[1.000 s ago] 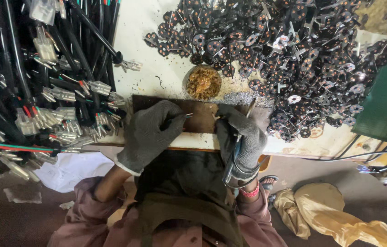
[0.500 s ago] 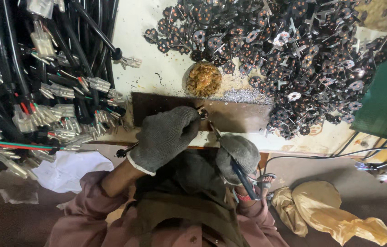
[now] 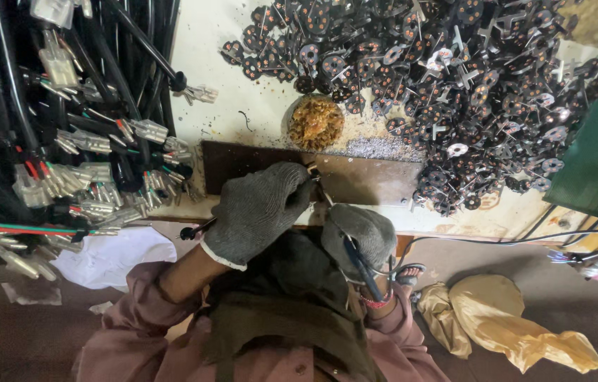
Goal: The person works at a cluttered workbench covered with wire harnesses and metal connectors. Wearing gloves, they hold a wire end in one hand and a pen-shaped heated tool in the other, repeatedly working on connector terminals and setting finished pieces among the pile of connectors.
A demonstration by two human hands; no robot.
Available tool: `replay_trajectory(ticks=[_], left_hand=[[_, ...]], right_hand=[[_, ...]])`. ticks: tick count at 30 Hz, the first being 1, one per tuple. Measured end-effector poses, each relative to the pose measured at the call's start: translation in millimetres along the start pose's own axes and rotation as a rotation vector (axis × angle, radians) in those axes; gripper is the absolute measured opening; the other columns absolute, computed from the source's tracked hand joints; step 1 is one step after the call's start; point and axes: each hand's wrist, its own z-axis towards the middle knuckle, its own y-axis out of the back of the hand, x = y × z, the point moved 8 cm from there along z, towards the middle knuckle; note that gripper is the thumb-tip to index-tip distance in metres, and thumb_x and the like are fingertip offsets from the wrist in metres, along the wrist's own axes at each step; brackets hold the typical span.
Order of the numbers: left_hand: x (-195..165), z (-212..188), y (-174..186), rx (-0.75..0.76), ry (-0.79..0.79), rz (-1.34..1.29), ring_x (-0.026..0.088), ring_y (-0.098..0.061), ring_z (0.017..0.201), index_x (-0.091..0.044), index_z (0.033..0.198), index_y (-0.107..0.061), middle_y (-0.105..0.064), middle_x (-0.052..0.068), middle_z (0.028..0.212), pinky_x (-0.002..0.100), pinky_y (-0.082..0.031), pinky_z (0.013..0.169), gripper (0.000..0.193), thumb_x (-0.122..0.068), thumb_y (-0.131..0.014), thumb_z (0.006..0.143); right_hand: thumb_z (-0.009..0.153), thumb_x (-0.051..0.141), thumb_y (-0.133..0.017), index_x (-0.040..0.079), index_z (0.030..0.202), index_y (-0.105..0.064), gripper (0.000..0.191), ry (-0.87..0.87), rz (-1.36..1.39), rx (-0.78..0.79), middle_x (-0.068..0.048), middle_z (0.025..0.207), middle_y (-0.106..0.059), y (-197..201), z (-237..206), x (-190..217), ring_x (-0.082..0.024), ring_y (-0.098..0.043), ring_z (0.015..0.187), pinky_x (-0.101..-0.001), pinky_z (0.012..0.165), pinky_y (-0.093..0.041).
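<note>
Cream-coloured worktop (image 3: pixel 242 85), stained, seen from above and carrying every item listed here. One large bundle of black cables (image 3: pixel 37 120) covers its left part, ending in clear plastic connectors with red and green wires; the cables are too many to count. One heap of small dark round discs with metal pins (image 3: pixel 468 85) fills the upper right, likewise too many to count. One green box (image 3: pixel 596 163) stands at the right edge. One dark brown rectangular board (image 3: pixel 362 180) lies near the front edge of the worktop. One round tin of yellowish paste (image 3: pixel 315 122) sits just behind the board, beside a patch of grey filings.

Two hands, both in grey knit gloves, meet over the board. The left hand (image 3: pixel 260 209) is curled, its fingertips pinched on a small metal part (image 3: pixel 311 170) held just above the board's middle. The right hand (image 3: pixel 359 233) is closed round one dark pen-shaped tool with a blue stripe (image 3: pixel 355 258), whose tip points at that part. One crumpled yellow cloth (image 3: pixel 518 329) lies on the floor, lower right.
</note>
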Motion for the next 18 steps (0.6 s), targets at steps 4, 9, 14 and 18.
replay_trajectory(ticks=[4,9,14,18], left_hand=[[-5.8,-2.4,-5.7,-0.011,-0.038,0.116,0.031,-0.066,0.073,-0.012,0.093,-0.062,-0.061,0.010,0.080,0.046,-0.052,0.058,0.013,-0.022,-0.070,0.096],[-8.3,-4.2,-14.9,0.028,-0.093,0.150,0.028,-0.064,0.071,-0.013,0.094,-0.063,-0.058,0.007,0.079,0.043,-0.051,0.055,0.015,-0.025,-0.070,0.089],[-2.5,-5.0,-14.4,0.025,-0.062,0.124,0.027,-0.065,0.072,-0.015,0.092,-0.063,-0.059,0.007,0.078,0.044,-0.051,0.057,0.012,-0.024,-0.071,0.090],[-4.8,-3.4,-10.0,-0.027,-0.089,0.116,0.029,-0.065,0.073,-0.014,0.092,-0.063,-0.060,0.007,0.080,0.044,-0.051,0.058,0.012,-0.021,-0.073,0.089]], right_hand=[[0.077,-0.001,-0.083,0.007,0.110,-0.063,0.039,0.193,0.117,-0.069,-0.012,0.091,-0.071,7.0,22.3,21.6,-0.031,-0.073,0.077,-0.0369,0.069,-0.059],[0.075,0.000,-0.085,0.004,0.111,-0.062,0.044,0.186,0.191,-0.056,-0.014,0.091,-0.071,9.1,27.0,24.5,-0.031,-0.073,0.077,-0.0369,0.068,-0.058],[0.074,0.000,-0.083,0.006,0.107,-0.064,0.038,0.187,0.068,-0.132,-0.015,0.093,-0.073,9.1,17.2,20.9,-0.033,-0.074,0.081,-0.0394,0.074,-0.060],[0.076,0.006,-0.084,0.006,0.109,-0.066,0.037,0.100,0.130,-0.095,-0.013,0.093,-0.073,5.9,10.2,9.2,-0.032,-0.075,0.083,-0.0389,0.076,-0.059]])
